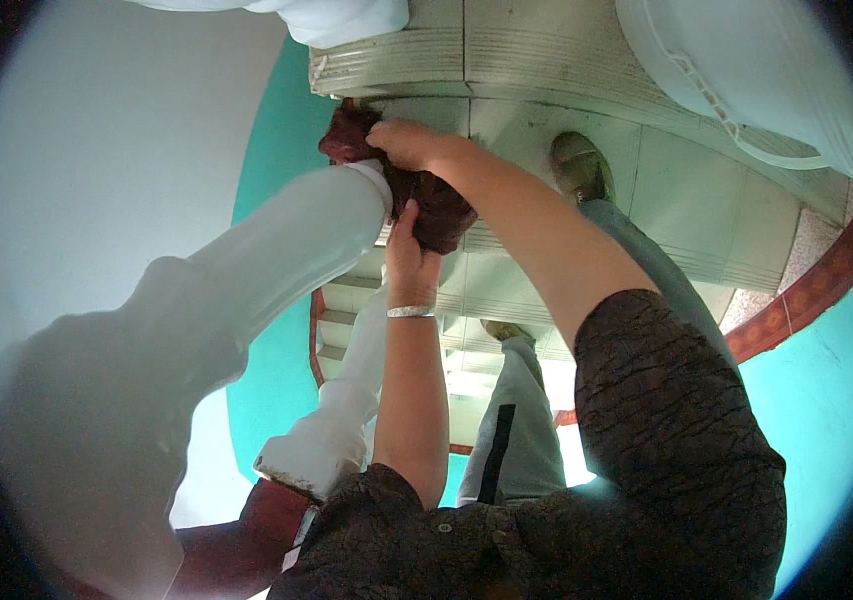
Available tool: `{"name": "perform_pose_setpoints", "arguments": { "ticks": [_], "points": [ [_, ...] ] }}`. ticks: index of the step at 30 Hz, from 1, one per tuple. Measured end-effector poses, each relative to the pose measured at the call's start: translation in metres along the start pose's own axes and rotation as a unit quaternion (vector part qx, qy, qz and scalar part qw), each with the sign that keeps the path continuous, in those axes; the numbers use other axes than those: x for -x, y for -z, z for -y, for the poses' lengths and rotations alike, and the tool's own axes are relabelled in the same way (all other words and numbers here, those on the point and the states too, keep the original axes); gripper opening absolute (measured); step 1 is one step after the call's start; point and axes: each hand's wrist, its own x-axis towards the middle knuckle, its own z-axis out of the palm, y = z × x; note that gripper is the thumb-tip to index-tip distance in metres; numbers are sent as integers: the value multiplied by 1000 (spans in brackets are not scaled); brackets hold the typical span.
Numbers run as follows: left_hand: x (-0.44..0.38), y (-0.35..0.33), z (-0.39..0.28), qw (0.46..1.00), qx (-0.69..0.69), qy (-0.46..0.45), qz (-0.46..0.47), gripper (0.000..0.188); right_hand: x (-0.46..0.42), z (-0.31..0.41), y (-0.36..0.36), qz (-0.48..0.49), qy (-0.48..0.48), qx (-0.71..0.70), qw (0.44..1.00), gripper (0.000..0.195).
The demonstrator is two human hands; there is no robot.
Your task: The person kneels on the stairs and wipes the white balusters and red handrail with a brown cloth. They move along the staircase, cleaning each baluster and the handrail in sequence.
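Observation:
A dark reddish-brown cloth [441, 214] is bunched around the narrow foot of a white glossy baluster [299, 225], near the edge of a tiled stair. My right hand [408, 144] grips the cloth at the far side of the foot, its fingers curled into the folds. On the near side my left hand [413, 251], with a silvery bracelet at the wrist, holds the lower part of the cloth, its thumb pointing up along it. One end of the cloth sticks out to the left beyond the foot. The folds hide parts of the fingers.
A pale bucket [756, 82] with a handle stands at the upper right. Tiled stairs [711, 217] with grooved edges run below my shoes. Another white baluster [363, 360] and a dark red rail [246, 540] are at lower left.

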Motion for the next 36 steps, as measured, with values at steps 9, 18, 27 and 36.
{"name": "perform_pose_setpoints", "arguments": {
  "ticks": [9,18,27,36],
  "points": [
    [18,34,28,999,5,2,-42,26,54,-7,-60,-249,-43,73,965,23],
    [88,83,53,995,8,-13,-96,26,113,34,-128,-157,-116,-60,979,15],
    [214,180,59,973,-5,-62,-221,32,160,160,-221,-177,-129,-191,957,35],
    [263,170,46,984,-8,-124,-126,35,166,226,-178,-241,25,-283,928,26]
  ]
}}
